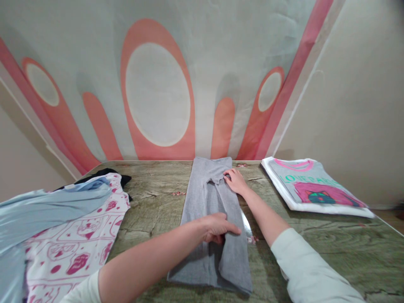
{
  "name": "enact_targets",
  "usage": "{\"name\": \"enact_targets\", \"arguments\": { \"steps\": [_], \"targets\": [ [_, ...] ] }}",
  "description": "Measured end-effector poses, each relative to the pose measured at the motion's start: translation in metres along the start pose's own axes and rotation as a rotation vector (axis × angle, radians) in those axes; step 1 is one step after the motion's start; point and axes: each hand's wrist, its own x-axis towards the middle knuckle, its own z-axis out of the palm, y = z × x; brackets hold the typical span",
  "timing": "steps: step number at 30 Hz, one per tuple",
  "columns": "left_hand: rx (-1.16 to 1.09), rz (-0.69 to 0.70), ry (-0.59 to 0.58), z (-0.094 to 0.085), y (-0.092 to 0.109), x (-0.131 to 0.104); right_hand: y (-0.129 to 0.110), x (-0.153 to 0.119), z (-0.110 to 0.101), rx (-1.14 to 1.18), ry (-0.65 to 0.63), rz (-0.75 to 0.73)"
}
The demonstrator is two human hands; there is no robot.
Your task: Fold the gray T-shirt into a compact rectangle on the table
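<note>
A pair of grey trousers [195, 210] lies lengthwise on the wooden-patterned table, waist at the far edge and leg hems towards me. My left hand [219, 228] reaches across the nearer leg area, its index finger stretched over the right-hand leg and its other fingers curled at that leg's inner edge. That leg is slightly raised and rumpled there. Further up, my right hand [235, 181] has its fingertips closed on the cloth by the crotch, at the right side of the trousers. Part of the left hand's grip is hidden.
A loose heap holds a light blue garment [57, 210], a white and pink printed garment [82, 244] and black cloth [125, 181] at left. On the right lies a stack of folded shirts [315, 185]. A patterned wall banner [205, 84] rises behind the table [151, 202].
</note>
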Motion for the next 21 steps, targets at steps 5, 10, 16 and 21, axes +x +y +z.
{"name": "enact_targets", "arguments": {
  "steps": [5,10,16,21],
  "targets": [
    [0.028,-0.065,-0.202,0.004,-0.009,-0.02,0.0,0.0,0.0,0.006,0.007,-0.001],
    [0.039,-0.034,-0.264,0.011,-0.02,-0.046,-0.001,-0.001,-0.002,0.014,0.014,-0.001],
    [-0.069,0.064,-0.47,0.009,-0.037,-0.064,-0.001,-0.002,-0.001,0.026,0.027,-0.002],
    [-0.202,0.087,-0.446,0.007,-0.053,-0.067,-0.006,-0.006,-0.011,0.046,0.079,-0.014]
  ]
}}
